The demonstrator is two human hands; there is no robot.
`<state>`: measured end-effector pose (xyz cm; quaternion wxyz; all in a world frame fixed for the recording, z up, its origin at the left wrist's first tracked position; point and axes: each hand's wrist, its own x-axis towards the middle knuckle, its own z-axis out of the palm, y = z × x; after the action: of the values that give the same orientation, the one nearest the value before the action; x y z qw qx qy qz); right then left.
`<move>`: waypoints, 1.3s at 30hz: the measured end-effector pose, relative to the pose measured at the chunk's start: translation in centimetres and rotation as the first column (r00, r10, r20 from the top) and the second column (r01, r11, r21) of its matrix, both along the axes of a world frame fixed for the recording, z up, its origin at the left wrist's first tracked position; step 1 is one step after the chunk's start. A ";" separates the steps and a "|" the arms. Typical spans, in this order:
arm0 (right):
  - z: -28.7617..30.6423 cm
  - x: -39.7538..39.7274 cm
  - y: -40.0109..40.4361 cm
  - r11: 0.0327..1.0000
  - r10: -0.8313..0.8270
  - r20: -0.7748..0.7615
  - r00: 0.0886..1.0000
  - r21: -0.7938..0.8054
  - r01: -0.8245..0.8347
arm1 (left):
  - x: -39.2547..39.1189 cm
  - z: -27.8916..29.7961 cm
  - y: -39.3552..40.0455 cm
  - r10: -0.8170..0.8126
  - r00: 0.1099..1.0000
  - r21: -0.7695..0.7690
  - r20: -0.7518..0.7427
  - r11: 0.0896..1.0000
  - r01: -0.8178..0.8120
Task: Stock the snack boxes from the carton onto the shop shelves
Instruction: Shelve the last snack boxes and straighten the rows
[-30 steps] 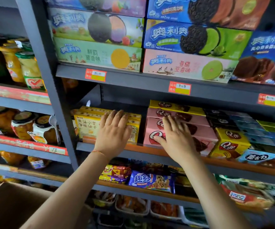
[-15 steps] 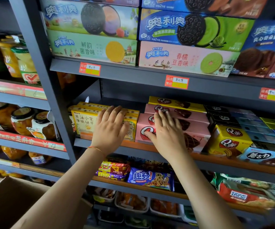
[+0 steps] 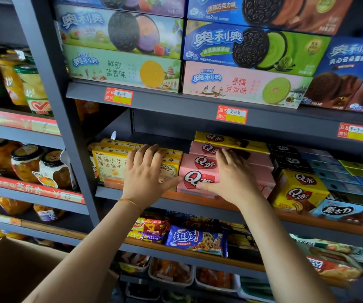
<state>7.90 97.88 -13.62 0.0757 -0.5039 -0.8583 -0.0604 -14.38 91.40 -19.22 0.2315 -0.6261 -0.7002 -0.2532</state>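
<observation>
Pink snack boxes (image 3: 200, 171), glossy card printed with a red heart logo, sit stacked at the centre of the frame on the middle shelf (image 3: 198, 199), a grey metal board with an orange front strip. The right hand (image 3: 234, 178) lies flat on their front faces, fingers straight and close together, thumb reaching left along the lowest box. The left hand (image 3: 146, 173), a thin orange string at its wrist, presses spread, straight fingers against the yellow biscuit boxes (image 3: 110, 165) just left of the pink stack. Yellow boxes (image 3: 298, 189) with the same logo stand to the right. On the shelf above, long flat cookie boxes (image 3: 123, 71) lie stacked. Glass jars of fruit (image 3: 26, 162) fill the left bay. A brown cardboard carton (image 3: 12, 270) shows at the lower left corner.
</observation>
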 end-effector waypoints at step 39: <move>0.1 -1.0 0.3 1.000 0.012 -0.033 0.999 -0.014 -0.013 | -0.2 -0.5 0.3 -0.008 1.000 0.056 0.005 0.998 0.007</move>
<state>6.87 98.15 -13.56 0.0868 -0.4999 -0.8605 -0.0456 -14.55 91.68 -19.74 0.2461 -0.6213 -0.6911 -0.2753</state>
